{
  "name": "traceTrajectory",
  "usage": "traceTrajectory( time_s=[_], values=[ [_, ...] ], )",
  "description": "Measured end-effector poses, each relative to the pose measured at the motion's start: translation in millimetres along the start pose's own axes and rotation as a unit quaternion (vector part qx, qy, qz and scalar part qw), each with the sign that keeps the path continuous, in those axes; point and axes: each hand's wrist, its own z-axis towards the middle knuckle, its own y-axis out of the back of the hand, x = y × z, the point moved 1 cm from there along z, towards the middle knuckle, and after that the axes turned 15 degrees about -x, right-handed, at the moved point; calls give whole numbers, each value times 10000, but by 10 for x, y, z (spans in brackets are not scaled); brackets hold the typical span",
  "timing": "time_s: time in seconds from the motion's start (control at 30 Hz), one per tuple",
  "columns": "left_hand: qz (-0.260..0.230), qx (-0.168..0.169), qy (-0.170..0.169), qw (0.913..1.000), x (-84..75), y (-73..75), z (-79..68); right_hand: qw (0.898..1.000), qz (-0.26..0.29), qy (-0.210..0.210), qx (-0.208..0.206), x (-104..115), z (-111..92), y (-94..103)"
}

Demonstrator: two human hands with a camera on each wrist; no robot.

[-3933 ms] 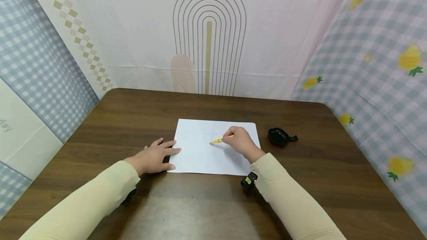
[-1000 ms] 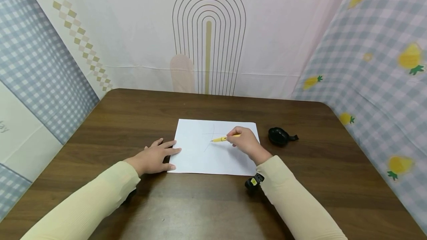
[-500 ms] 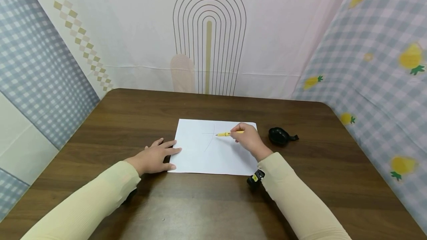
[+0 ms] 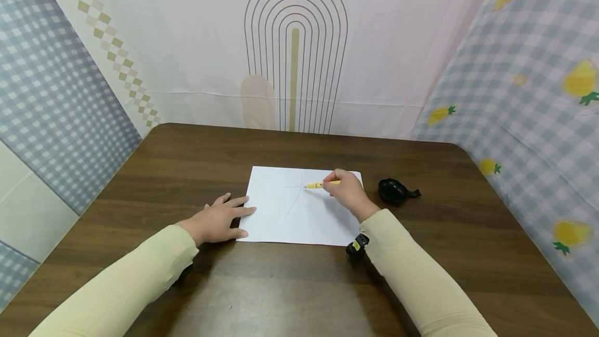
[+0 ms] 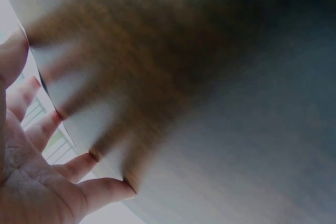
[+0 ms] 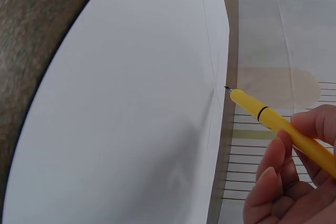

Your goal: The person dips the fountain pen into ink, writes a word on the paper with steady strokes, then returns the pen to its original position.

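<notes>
A white sheet of paper [image 4: 271, 228] lies on the table, with a thin crossing line and a long curved stroke drawn on its upper middle. My left hand [image 4: 212, 222] rests flat with spread fingers at the sheet's left edge, the thumb and fingertips over the paper; the left wrist view shows its palm [image 5: 37, 182] from below. My right hand [image 4: 347, 191] pinches a yellow pen [image 4: 315, 185] between thumb and fingers, tilted to the left. In the right wrist view the pen's dark metal nib sits near the drawn strokes, just beyond them.
To the right of the paper lies a small black pan-shaped object [image 4: 395, 191] with a short handle. The brown wooden table [image 4: 281, 290] reaches back to a white patterned cloth [image 4: 383, 40], with checked cloths at both sides.
The curved stroke has grown down and left since the earliest frame. Over the last second my right hand and the pen have moved up and slightly right. My left hand stays put.
</notes>
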Motion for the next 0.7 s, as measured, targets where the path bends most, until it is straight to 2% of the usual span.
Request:
traceTrajectory(
  time_s=[0.7],
  values=[
    [32, 5, -8, 10000, -3, 0, 10, 9995, -288, 136, 19, 38, 30, -62]
  ],
)
